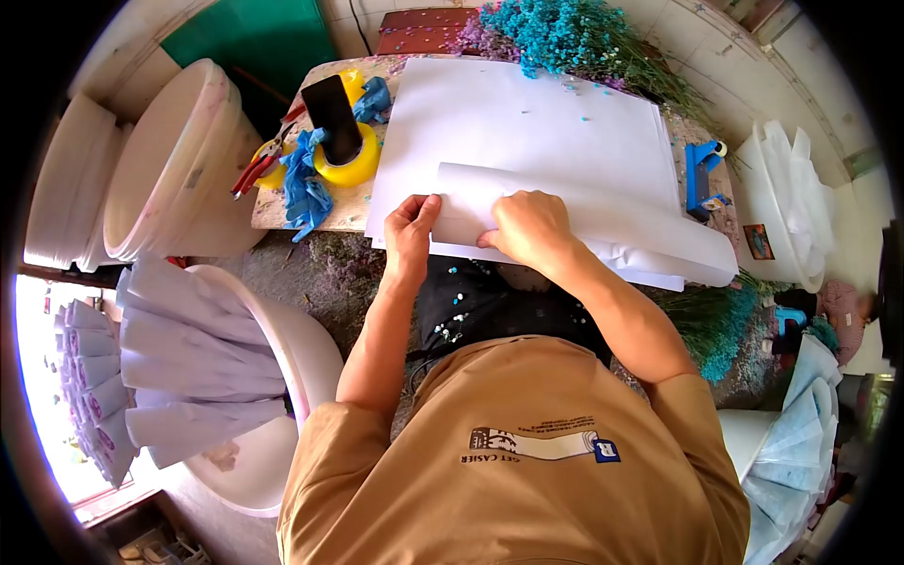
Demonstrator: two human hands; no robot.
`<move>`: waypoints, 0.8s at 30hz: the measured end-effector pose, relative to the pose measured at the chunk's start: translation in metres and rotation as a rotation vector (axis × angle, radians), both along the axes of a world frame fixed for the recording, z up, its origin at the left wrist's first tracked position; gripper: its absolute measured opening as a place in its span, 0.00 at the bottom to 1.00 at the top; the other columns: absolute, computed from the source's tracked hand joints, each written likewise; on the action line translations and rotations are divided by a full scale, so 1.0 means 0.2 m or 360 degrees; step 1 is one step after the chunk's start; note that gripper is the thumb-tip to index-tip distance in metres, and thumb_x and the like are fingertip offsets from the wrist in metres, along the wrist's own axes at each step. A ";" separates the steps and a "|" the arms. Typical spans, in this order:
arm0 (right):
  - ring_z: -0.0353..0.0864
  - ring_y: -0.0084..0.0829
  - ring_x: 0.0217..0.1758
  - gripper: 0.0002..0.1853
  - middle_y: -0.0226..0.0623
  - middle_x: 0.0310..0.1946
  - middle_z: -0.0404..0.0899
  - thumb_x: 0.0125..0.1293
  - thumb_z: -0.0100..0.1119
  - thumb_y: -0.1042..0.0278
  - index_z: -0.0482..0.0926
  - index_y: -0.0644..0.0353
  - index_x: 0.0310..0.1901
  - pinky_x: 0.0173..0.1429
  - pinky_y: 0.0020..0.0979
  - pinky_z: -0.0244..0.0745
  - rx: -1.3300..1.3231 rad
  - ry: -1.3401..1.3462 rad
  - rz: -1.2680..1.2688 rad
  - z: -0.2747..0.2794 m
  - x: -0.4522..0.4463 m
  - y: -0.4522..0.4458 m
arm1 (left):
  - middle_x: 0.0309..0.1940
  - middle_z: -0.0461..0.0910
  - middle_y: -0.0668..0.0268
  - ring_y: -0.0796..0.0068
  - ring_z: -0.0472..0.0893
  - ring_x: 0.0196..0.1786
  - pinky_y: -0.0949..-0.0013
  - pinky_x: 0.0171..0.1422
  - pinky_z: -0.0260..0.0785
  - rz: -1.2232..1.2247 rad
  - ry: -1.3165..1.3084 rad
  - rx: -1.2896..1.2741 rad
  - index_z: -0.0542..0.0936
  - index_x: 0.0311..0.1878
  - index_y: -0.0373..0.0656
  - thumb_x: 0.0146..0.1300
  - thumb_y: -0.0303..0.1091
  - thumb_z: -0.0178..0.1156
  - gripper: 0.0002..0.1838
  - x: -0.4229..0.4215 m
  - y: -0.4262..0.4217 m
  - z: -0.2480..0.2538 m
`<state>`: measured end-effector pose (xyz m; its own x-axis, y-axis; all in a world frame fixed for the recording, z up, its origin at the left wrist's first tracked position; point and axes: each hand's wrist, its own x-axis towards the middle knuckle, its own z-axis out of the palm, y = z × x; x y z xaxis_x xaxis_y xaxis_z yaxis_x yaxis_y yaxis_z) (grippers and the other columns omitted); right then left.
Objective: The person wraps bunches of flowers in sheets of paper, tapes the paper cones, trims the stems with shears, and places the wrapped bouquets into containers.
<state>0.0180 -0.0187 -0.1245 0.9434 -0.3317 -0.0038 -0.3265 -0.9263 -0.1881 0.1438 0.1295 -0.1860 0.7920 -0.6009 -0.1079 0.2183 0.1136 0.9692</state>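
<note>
A large stack of white paper (537, 113) lies on the table. Along its near edge, a white sheet is curled into a roll (640, 221) that widens toward the right. At the roll's left end, my left hand (410, 231) pinches the paper between thumb and fingers. My right hand (529, 226) is closed on the same roll, a little to the right, with its thumb at the lower edge. What lies inside the roll is hidden.
Blue and purple flowers (565, 38) lie at the table's back. At left are a phone (331, 118), yellow tape (348, 171) and red pliers (264, 165). A blue tape dispenser (699, 179) stands right. White tubs (169, 160) and wrapped paper cones (198, 358) are at left.
</note>
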 end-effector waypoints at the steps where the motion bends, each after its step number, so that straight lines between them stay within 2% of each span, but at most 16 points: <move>1: 0.88 0.49 0.35 0.25 0.47 0.29 0.87 0.56 0.75 0.41 0.88 0.62 0.34 0.42 0.47 0.82 0.0056 0.0002 -0.0040 0.07 0.02 0.00 | 0.33 0.81 0.74 0.85 0.72 0.37 0.76 0.44 0.64 -0.0021 0.0000 -0.0005 0.85 0.43 0.35 0.75 0.36 0.64 0.12 0.00 0.00 -0.01; 3: 0.89 0.48 0.39 0.27 0.46 0.34 0.88 0.54 0.76 0.41 0.88 0.62 0.39 0.46 0.47 0.82 0.0108 -0.0009 -0.0133 0.11 0.09 -0.03 | 0.33 0.81 0.74 0.85 0.72 0.38 0.76 0.44 0.64 -0.0028 -0.0091 -0.0009 0.85 0.44 0.35 0.76 0.36 0.63 0.12 0.01 0.00 -0.03; 5: 0.88 0.47 0.48 0.33 0.47 0.46 0.88 0.53 0.77 0.39 0.85 0.60 0.50 0.53 0.46 0.81 -0.0050 -0.0335 -0.0040 0.06 0.17 -0.09 | 0.33 0.80 0.75 0.84 0.72 0.37 0.76 0.44 0.64 -0.0020 -0.0143 0.0034 0.85 0.44 0.35 0.76 0.36 0.62 0.12 0.02 0.00 -0.05; 6: 0.88 0.47 0.48 0.33 0.47 0.46 0.88 0.53 0.77 0.39 0.85 0.60 0.50 0.53 0.46 0.81 -0.0061 -0.0350 -0.0100 0.06 0.19 -0.14 | 0.33 0.80 0.75 0.84 0.72 0.37 0.76 0.44 0.64 -0.0003 -0.0156 0.0049 0.85 0.44 0.34 0.76 0.36 0.62 0.13 0.03 0.00 -0.08; 7: 0.85 0.47 0.55 0.36 0.48 0.53 0.85 0.54 0.77 0.39 0.82 0.59 0.56 0.57 0.46 0.80 0.0087 -0.0190 -0.0189 0.06 0.20 -0.19 | 0.32 0.80 0.75 0.84 0.72 0.37 0.76 0.43 0.64 0.0014 -0.0173 0.0062 0.85 0.44 0.34 0.76 0.37 0.62 0.13 0.03 0.00 -0.06; 8: 0.83 0.48 0.61 0.39 0.50 0.59 0.82 0.55 0.76 0.39 0.79 0.58 0.62 0.62 0.46 0.78 0.0242 -0.0033 -0.0273 0.07 0.19 -0.26 | 0.31 0.80 0.73 0.82 0.73 0.36 0.74 0.44 0.66 0.0043 -0.0319 0.0136 0.85 0.44 0.33 0.75 0.38 0.63 0.14 0.02 -0.01 -0.05; 10: 0.81 0.48 0.63 0.42 0.51 0.61 0.81 0.54 0.77 0.41 0.76 0.58 0.66 0.65 0.45 0.77 0.0459 -0.0019 -0.0161 0.03 0.04 -0.49 | 0.30 0.81 0.65 0.74 0.76 0.36 0.66 0.45 0.70 0.0143 -0.0784 0.0411 0.83 0.45 0.31 0.70 0.40 0.67 0.17 0.03 0.01 -0.05; 11: 0.80 0.48 0.66 0.45 0.52 0.62 0.80 0.54 0.78 0.43 0.73 0.59 0.69 0.68 0.45 0.75 0.0666 0.0010 0.0017 0.03 -0.08 -0.60 | 0.39 0.81 0.59 0.66 0.79 0.41 0.61 0.51 0.72 0.0216 -0.1033 0.0622 0.81 0.52 0.34 0.65 0.34 0.70 0.17 0.01 0.01 -0.01; 14: 0.77 0.48 0.69 0.53 0.53 0.66 0.77 0.49 0.81 0.50 0.66 0.60 0.74 0.72 0.43 0.72 0.0907 0.0269 0.0140 0.02 -0.45 -0.86 | 0.53 0.79 0.56 0.54 0.78 0.55 0.53 0.63 0.67 0.0204 -0.1872 0.0688 0.77 0.61 0.40 0.57 0.26 0.71 0.27 -0.08 -0.05 0.16; 17: 0.78 0.49 0.67 0.55 0.54 0.65 0.77 0.42 0.84 0.56 0.67 0.61 0.73 0.71 0.42 0.74 0.0728 0.0525 0.0104 0.00 -0.68 -0.92 | 0.56 0.81 0.56 0.52 0.78 0.63 0.50 0.68 0.64 -0.0483 -0.2202 0.0515 0.78 0.62 0.41 0.56 0.33 0.75 0.30 -0.22 -0.29 0.31; 19: 0.80 0.49 0.65 0.56 0.54 0.64 0.78 0.38 0.85 0.57 0.68 0.63 0.72 0.70 0.42 0.74 0.0711 0.0602 0.0046 0.06 -0.65 -0.87 | 0.59 0.82 0.54 0.52 0.80 0.63 0.49 0.69 0.67 -0.0889 -0.2246 0.0362 0.79 0.64 0.42 0.51 0.41 0.78 0.36 -0.25 -0.50 0.22; 20: 0.81 0.50 0.65 0.55 0.54 0.63 0.79 0.37 0.85 0.57 0.69 0.63 0.71 0.70 0.42 0.75 0.0708 0.0583 0.0020 0.04 -0.64 -0.87 | 0.60 0.82 0.53 0.51 0.79 0.64 0.51 0.71 0.67 -0.1258 -0.2183 0.0658 0.78 0.67 0.41 0.46 0.46 0.80 0.43 -0.28 -0.64 0.22; 21: 0.81 0.50 0.64 0.55 0.54 0.62 0.80 0.37 0.85 0.57 0.69 0.63 0.71 0.69 0.43 0.75 0.0705 0.0567 0.0020 0.00 -0.64 -0.89 | 0.59 0.83 0.52 0.51 0.80 0.64 0.52 0.69 0.69 -0.1531 -0.2035 0.0772 0.78 0.67 0.41 0.42 0.49 0.82 0.46 -0.30 -0.78 0.19; 22: 0.81 0.50 0.64 0.54 0.55 0.60 0.81 0.36 0.85 0.58 0.70 0.62 0.71 0.69 0.43 0.75 0.0658 0.0607 -0.0046 0.06 -0.62 -0.86 | 0.56 0.85 0.52 0.51 0.83 0.61 0.51 0.65 0.73 -0.1816 -0.1949 0.1111 0.78 0.66 0.40 0.39 0.50 0.83 0.48 -0.34 -0.90 0.29; 23: 0.81 0.51 0.64 0.54 0.55 0.61 0.82 0.36 0.85 0.59 0.71 0.60 0.70 0.68 0.44 0.75 0.0546 0.0535 0.0003 -0.01 -0.62 -0.91 | 0.45 0.88 0.54 0.54 0.87 0.51 0.52 0.57 0.77 -0.1957 -0.1784 0.1090 0.84 0.57 0.42 0.35 0.49 0.84 0.42 -0.32 -1.05 0.14; 24: 0.81 0.52 0.64 0.55 0.55 0.61 0.82 0.35 0.86 0.60 0.71 0.60 0.71 0.68 0.44 0.75 0.0550 0.0552 -0.0037 0.02 -0.60 -0.90 | 0.43 0.89 0.54 0.54 0.87 0.49 0.55 0.56 0.77 -0.2063 -0.1874 0.1145 0.88 0.51 0.40 0.35 0.49 0.85 0.37 -0.32 -1.11 0.18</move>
<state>-0.1023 -0.1997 -0.1203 0.8593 -0.2765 -0.4303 -0.4442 -0.8204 -0.3599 0.0803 -0.0923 -0.1503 -0.2028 -0.8981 -0.3903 -0.8932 0.0063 0.4497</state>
